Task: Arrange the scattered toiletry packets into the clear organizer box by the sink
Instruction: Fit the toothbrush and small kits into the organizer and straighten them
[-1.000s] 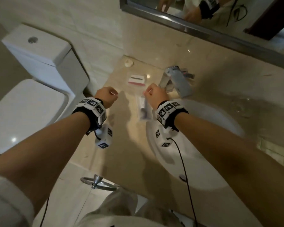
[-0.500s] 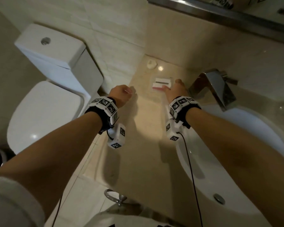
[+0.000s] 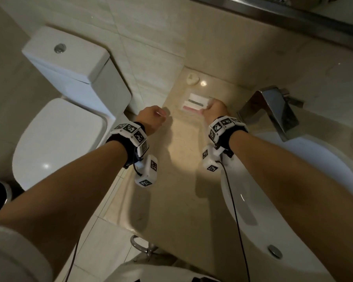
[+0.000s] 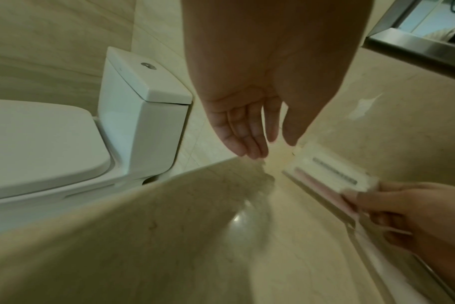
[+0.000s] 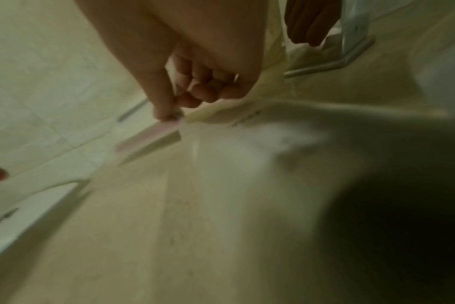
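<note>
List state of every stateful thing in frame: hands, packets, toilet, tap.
right hand: pinches the end of the pink-striped packet.
left hand: fingers relaxed, holds nothing.
pink-striped packet: on the counter, held at one end.
grey-striped packet: flat on the counter beside the pink one.
toilet lid: down.
tap: no water running.

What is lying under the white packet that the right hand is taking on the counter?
Under the white packet a pink-edged packet sticks out, both on the beige counter. The right hand pinches their near end. Anything further beneath is covered.
</note>
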